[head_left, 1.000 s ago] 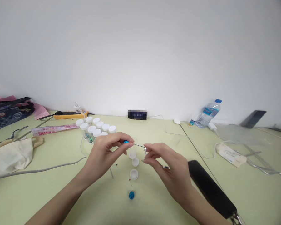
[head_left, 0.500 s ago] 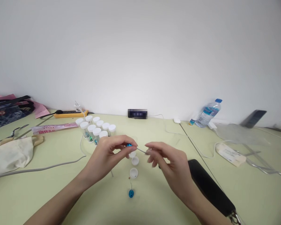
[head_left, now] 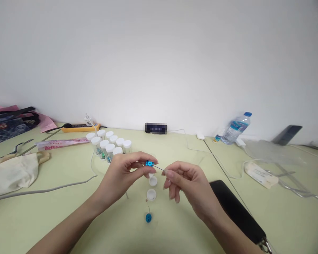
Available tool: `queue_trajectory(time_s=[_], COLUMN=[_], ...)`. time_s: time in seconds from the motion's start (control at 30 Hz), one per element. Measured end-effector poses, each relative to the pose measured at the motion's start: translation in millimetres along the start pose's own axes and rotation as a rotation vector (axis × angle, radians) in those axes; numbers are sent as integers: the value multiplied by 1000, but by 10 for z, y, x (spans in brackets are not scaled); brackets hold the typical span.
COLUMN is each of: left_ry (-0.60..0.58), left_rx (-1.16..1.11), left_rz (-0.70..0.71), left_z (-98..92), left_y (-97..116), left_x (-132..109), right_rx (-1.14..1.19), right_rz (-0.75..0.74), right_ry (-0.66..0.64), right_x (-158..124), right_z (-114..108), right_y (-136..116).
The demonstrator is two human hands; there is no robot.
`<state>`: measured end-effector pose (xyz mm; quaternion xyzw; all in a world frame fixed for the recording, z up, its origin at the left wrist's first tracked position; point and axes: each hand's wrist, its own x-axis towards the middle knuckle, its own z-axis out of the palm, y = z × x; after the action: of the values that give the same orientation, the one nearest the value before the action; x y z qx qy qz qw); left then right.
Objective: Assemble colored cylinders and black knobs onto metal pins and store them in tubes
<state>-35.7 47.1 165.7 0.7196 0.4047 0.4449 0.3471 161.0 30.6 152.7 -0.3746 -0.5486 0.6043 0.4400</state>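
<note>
Between thumb and index finger of my left hand [head_left: 127,169] is a small blue round part [head_left: 149,163] with a hole in its face. My right hand [head_left: 187,181] pinches a thin metal rod [head_left: 159,168], whose far end reaches the blue part's edge; whether it enters the part I cannot tell. Below the hands, small white caps [head_left: 151,194] lie on the table in a column, partly covered by my left fingers at the top. Nearer to me rests a second blue part [head_left: 148,217] with a bent wire sticking out of it.
Several white-capped clear vials [head_left: 110,148] stand together behind my left hand. A black pouch [head_left: 235,210] lies beside my right forearm. Farther back are a water bottle [head_left: 235,128], a yellow power strip [head_left: 81,128] and a white cable [head_left: 228,173]. A cream cloth [head_left: 14,173] lies at left.
The blue part has turned so its holed face shows between my left fingers. My right hand has shifted slightly left and lower, and more of the rod shows.
</note>
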Motion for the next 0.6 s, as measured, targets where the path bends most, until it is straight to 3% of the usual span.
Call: queue_trajectory(time_s=[0.1, 0.2, 0.43, 0.5, 0.6], left_ry=[15, 8, 29, 30, -3], left_rx=[31, 77, 125, 131, 106], left_rz=[30, 55, 74, 75, 81], left_z=[10, 0, -28, -19, 0], left_y=[-4, -22, -60, -57, -43], left_x=[-2, -8, -1, -5, -16], right_rx=[100, 33, -695, -667, -426], right_rz=[64, -7, -569, -537, -360], right_ry=[-20, 3, 216, 181, 104], right_x=[21, 11, -75, -80, -56], right_z=[9, 19, -12, -14, -11], right_y=[38, 44, 66, 61, 23])
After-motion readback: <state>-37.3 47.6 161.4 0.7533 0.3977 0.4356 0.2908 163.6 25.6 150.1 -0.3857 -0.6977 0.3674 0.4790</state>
